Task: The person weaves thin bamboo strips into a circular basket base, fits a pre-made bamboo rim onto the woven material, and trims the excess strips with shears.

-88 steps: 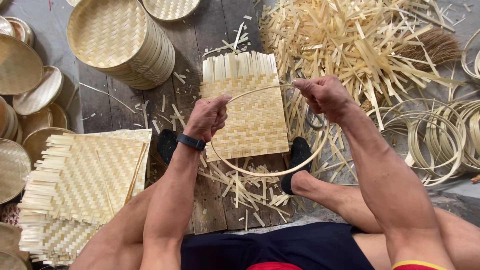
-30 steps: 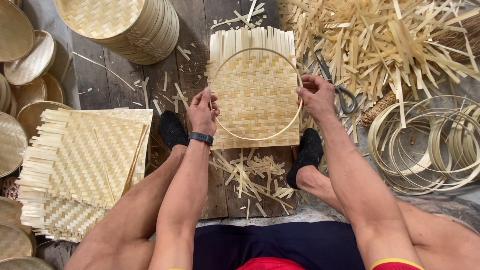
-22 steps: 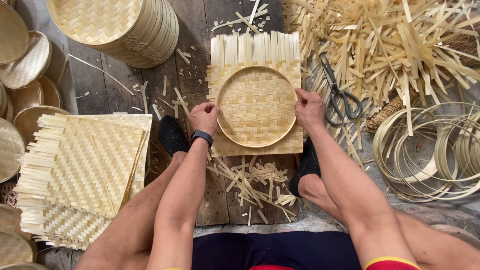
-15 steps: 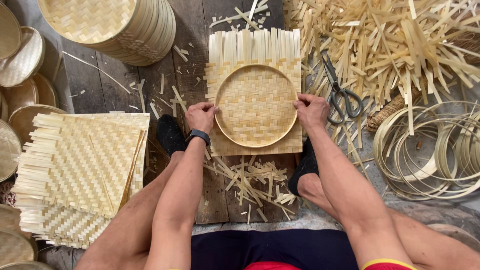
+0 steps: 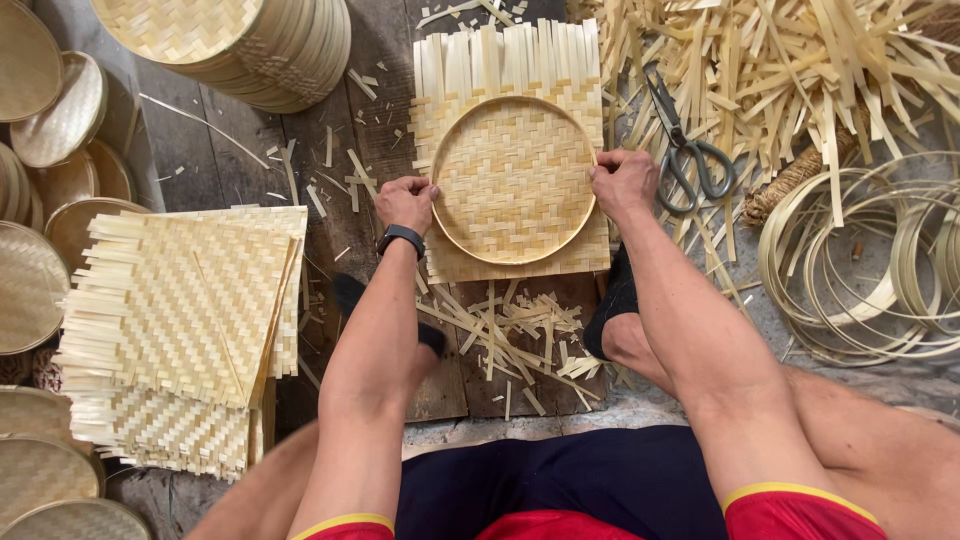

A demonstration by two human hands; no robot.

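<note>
Scissors (image 5: 688, 150) beside right hand (image 5: 622, 183); strips (image 5: 800, 70) beyond.

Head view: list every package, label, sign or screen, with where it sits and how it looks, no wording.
Smartwatch: the only screen-bearing thing, on the left wrist just behind the left hand; black band, its face too small to make out.
Packages, labels, signs: none in view.

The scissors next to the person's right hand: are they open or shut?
Shut. The scissors lie flat on the bamboo strips, blades together in one line, the two loop handles side by side, just beyond the right hand, untouched.
</note>
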